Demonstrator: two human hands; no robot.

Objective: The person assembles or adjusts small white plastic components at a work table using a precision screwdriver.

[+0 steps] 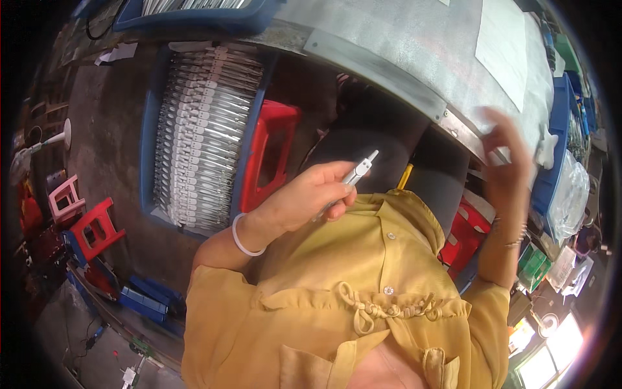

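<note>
My left hand (310,194) is closed around a slim white and metal part (358,170), whose forked white tip sticks out past my fingers toward the upper right. A pale bangle sits on that wrist. My right hand (504,159) is raised at the edge of the grey metal table (389,45), fingers curled and blurred, touching the table's rim; whether it holds anything cannot be told. A yellow shirt fills the lower middle of the view.
A blue crate (148,142) packed with several rows of the same white and metal parts stands on the floor at left, beside a red plastic stool (272,152). More red and pink stools stand far left. Blue bins and clear bags line the right side. White paper lies on the table.
</note>
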